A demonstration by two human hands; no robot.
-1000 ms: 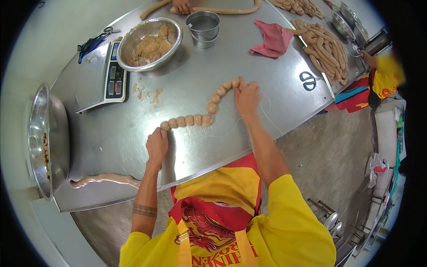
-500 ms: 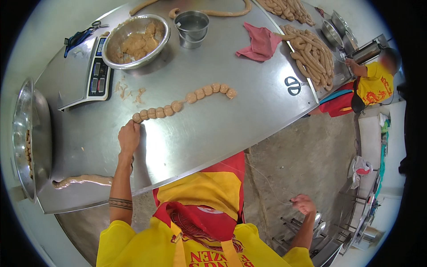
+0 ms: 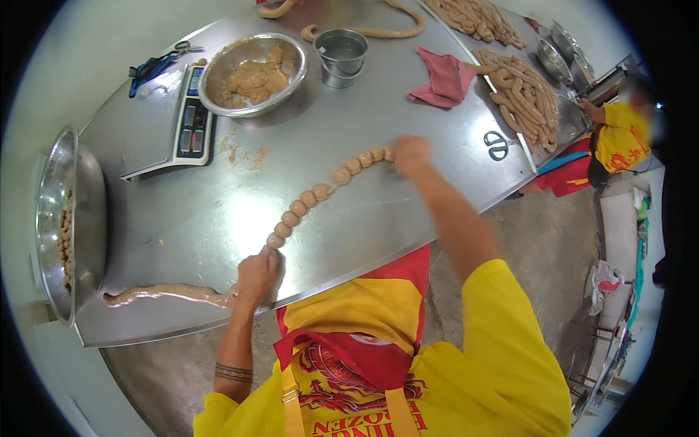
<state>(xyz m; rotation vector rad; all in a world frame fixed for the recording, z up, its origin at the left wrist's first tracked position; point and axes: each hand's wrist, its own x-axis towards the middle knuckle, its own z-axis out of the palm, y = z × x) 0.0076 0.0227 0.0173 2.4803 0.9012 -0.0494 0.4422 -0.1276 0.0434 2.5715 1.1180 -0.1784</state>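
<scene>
A chain of tied round sausage links [image 3: 320, 191] curves across the steel table [image 3: 371, 218]. My left hand [image 3: 258, 274] grips its lower-left end near the table's front edge. My right hand [image 3: 412, 154] is at the upper-right end, blurred by motion, so its fingers are unclear. A long glossy piece of casing [image 3: 164, 293] lies on the table to the left of my left hand and runs toward it.
Around lie a scale [image 3: 193, 131], a bowl of mince [image 3: 251, 84], a bucket [image 3: 341, 51], a pink cloth [image 3: 443, 79], piled sausages [image 3: 521, 98], black scissors handles [image 3: 496, 146] and a large bowl [image 3: 87, 226]. A co-worker [image 3: 619, 135] stands at right.
My right hand swung down beside me, then came back up to the chain's upper-right end. My left hand drew the lower-left end toward me, so the chain now runs more diagonally.
</scene>
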